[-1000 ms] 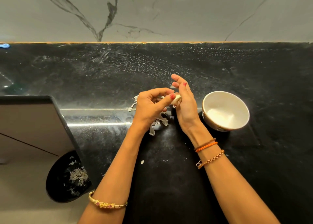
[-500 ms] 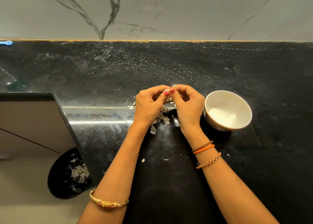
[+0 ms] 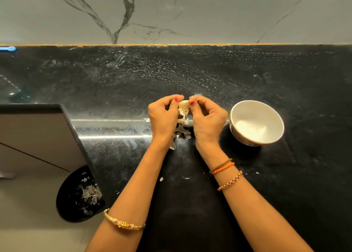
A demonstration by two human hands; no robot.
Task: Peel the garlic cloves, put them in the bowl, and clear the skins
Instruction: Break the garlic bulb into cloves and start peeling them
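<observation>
Two hands met above the middle of the table (image 3: 247, 76), a polished black stone slab flecked with pale specks and streaks. Between them sat the garlic clove (image 3: 184, 106), a small, cream-coloured, rounded piece with papery skin hanging off its lower side. The left hand (image 3: 163, 116) pinched it from the left, fingers curled and the red-nailed thumb tip against it; the right hand (image 3: 207, 116) pinched it from the right in the same curled way, thumb tip touching the clove's upper edge. The clove was held clear of the table, just above a loose heap of skins (image 3: 182, 131), thin, dry, whitish flakes lying between the wrists.

Just beside the right hand stood the bowl (image 3: 274, 116), round and glossy white inside with a patterned outer wall; something pale lay in its bottom, too washed out to identify. Off the table's left edge, lower down, a round black bin (image 3: 64, 200) held more whitish shreds. A veined grey marble wall (image 3: 209, 19) rose behind the table.
</observation>
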